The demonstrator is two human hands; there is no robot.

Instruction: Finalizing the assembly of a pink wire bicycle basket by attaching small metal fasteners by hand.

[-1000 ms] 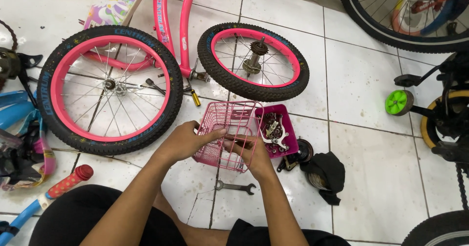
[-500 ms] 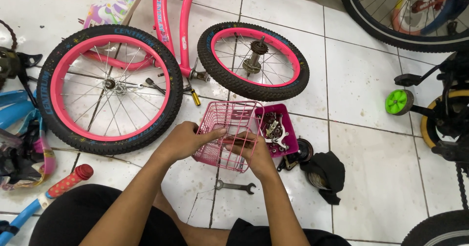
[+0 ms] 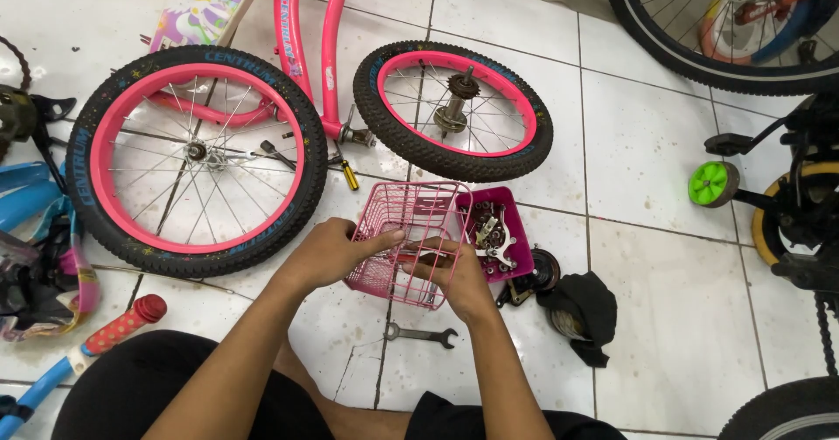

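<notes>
Both hands grip the pink wire bicycle basket over the white tiled floor — left hand clasping its near rim, right hand holding its side. The basket is off the pink bicycle frame, both pink-rimmed wheels lying loose (much apparently remains). What the right fingers pinch is hidden.

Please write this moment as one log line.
left hand: grips pink wire basket rim | right hand: inside basket | steel wrench: on white tiled floor
</notes>
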